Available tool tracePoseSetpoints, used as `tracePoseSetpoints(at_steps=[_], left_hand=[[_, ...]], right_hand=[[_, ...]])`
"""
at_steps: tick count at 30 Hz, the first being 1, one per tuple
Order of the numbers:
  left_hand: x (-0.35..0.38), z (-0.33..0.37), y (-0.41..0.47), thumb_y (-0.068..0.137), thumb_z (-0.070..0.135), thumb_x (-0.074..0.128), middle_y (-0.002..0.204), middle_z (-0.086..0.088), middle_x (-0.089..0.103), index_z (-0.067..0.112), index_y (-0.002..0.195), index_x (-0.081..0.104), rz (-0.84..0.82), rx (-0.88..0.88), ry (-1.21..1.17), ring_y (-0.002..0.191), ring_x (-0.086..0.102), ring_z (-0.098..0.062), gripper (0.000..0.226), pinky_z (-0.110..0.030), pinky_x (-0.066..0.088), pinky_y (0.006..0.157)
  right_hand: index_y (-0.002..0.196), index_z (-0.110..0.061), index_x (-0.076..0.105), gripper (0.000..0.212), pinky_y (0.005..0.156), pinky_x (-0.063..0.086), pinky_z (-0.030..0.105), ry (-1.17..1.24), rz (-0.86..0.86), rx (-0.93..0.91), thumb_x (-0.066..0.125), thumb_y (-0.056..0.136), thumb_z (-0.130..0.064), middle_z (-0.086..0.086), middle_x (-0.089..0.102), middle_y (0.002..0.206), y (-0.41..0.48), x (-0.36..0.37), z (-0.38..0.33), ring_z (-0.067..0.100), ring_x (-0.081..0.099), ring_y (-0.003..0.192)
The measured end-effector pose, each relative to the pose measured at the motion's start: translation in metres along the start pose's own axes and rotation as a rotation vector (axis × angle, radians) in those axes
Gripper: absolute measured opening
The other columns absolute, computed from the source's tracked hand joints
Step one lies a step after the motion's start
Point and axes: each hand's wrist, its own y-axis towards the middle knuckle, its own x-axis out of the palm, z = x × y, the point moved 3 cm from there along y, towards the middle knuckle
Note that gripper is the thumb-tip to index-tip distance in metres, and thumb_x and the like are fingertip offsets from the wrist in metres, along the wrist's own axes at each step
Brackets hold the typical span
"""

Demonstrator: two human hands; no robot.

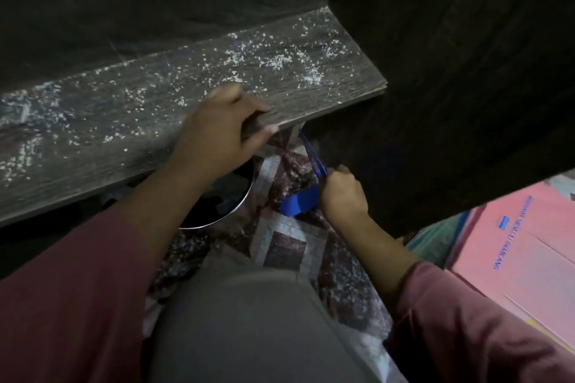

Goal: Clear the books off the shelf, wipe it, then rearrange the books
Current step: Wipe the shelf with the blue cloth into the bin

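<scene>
The dark wooden shelf board runs from lower left to upper right and holds no books. White dust and crumbs speckle its top. My left hand grips the board's front edge, thumb below and fingers over the top. Below the shelf's right end, my right hand holds a blue dustpan by its blue handle, which slants up toward the shelf's edge. The pan's scoop sits low near the floor, partly hidden by my right hand.
A round metal bin with a dark inside stands under the shelf. The cabinet's dark side panel rises on the right. A pink cardboard box lies at the far right. A patterned mat covers the floor by my knees.
</scene>
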Motion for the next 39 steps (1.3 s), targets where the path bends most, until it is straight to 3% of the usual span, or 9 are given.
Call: tracePoseSetpoints(at_steps=[11, 15, 18, 19, 21, 25, 31, 34, 39], left_hand=[[0.014, -0.008, -0.006, 0.092, 0.043, 0.063, 0.103, -0.009, 0.06, 0.011, 0.116, 0.069, 0.161, 0.081, -0.044, 0.097, 0.058, -0.024, 0.041, -0.038, 0.05, 0.078], [0.016, -0.01, -0.006, 0.092, 0.04, 0.065, 0.104, -0.009, 0.061, 0.01, 0.116, 0.069, 0.164, 0.088, -0.038, 0.096, 0.058, -0.025, 0.039, -0.033, 0.049, 0.079], [0.017, -0.011, -0.006, 0.091, 0.038, 0.066, 0.103, -0.01, 0.061, 0.009, 0.115, 0.07, 0.175, 0.1, -0.022, 0.096, 0.058, -0.026, 0.038, -0.029, 0.045, 0.081], [0.017, -0.01, -0.007, 0.091, 0.038, 0.067, 0.102, -0.01, 0.061, 0.009, 0.114, 0.07, 0.178, 0.101, -0.025, 0.095, 0.057, -0.026, 0.038, -0.028, 0.044, 0.081], [0.017, -0.01, -0.007, 0.09, 0.039, 0.067, 0.1, -0.009, 0.061, 0.009, 0.114, 0.07, 0.169, 0.098, -0.032, 0.093, 0.057, -0.025, 0.038, -0.025, 0.041, 0.08], [0.012, -0.009, -0.007, 0.089, 0.044, 0.064, 0.098, -0.003, 0.058, 0.014, 0.118, 0.068, 0.088, 0.039, -0.068, 0.094, 0.052, -0.019, 0.042, -0.027, 0.04, 0.076], [-0.022, 0.012, -0.02, 0.091, 0.035, 0.061, 0.111, 0.001, 0.056, 0.018, 0.12, 0.063, 0.012, -0.128, -0.073, 0.104, 0.052, -0.018, 0.034, -0.031, 0.044, 0.084], [-0.065, 0.025, -0.023, 0.087, 0.033, 0.058, 0.11, 0.002, 0.057, 0.017, 0.116, 0.065, 0.134, -0.131, -0.08, 0.105, 0.055, -0.021, 0.034, -0.039, 0.049, 0.091], [-0.166, 0.053, -0.014, 0.085, 0.031, 0.062, 0.107, 0.004, 0.059, 0.016, 0.111, 0.067, 0.406, -0.091, -0.02, 0.1, 0.055, -0.019, 0.031, -0.034, 0.046, 0.09]], right_hand=[[0.134, -0.005, 0.052, 0.038, 0.099, 0.039, 0.037, 0.205, -0.081, 0.167, 0.039, 0.099, -0.006, 0.021, 0.039, 0.135, 0.055, 0.094, 0.032, 0.041, 0.054, 0.11], [0.127, -0.003, 0.056, 0.033, 0.086, 0.042, 0.03, 0.277, -0.072, 0.252, 0.039, 0.103, -0.016, 0.022, 0.048, 0.126, 0.057, 0.105, 0.039, 0.036, 0.056, 0.107], [0.122, -0.001, 0.058, 0.029, 0.064, 0.039, 0.006, 0.293, -0.156, 0.278, 0.042, 0.101, -0.013, 0.019, 0.058, 0.122, 0.054, 0.109, 0.043, 0.031, 0.058, 0.108], [0.122, -0.002, 0.059, 0.028, 0.063, 0.04, 0.006, 0.295, -0.168, 0.284, 0.042, 0.101, -0.011, 0.017, 0.061, 0.119, 0.052, 0.108, 0.043, 0.031, 0.059, 0.107], [0.122, -0.008, 0.059, 0.029, 0.077, 0.049, 0.026, 0.28, -0.145, 0.301, 0.042, 0.099, -0.009, 0.016, 0.064, 0.115, 0.047, 0.096, 0.041, 0.031, 0.061, 0.104], [0.123, -0.02, 0.059, 0.029, 0.087, 0.052, 0.04, 0.201, -0.138, 0.277, 0.049, 0.096, -0.023, 0.01, 0.063, 0.112, 0.026, 0.05, 0.024, 0.029, 0.062, 0.102], [0.119, -0.026, 0.06, 0.029, 0.076, 0.047, 0.03, 0.026, 0.014, -0.004, 0.054, 0.093, -0.038, 0.003, 0.059, 0.113, -0.039, -0.085, -0.027, 0.024, 0.061, 0.101], [0.121, -0.033, 0.058, 0.029, 0.084, 0.051, 0.035, 0.016, 0.16, -0.188, 0.054, 0.093, -0.04, -0.002, 0.059, 0.117, -0.076, -0.168, -0.062, 0.021, 0.06, 0.105], [0.125, -0.036, 0.057, 0.032, 0.085, 0.049, 0.031, -0.043, 0.395, -0.426, 0.053, 0.093, -0.042, -0.009, 0.056, 0.119, -0.125, -0.282, -0.118, 0.017, 0.058, 0.106]])
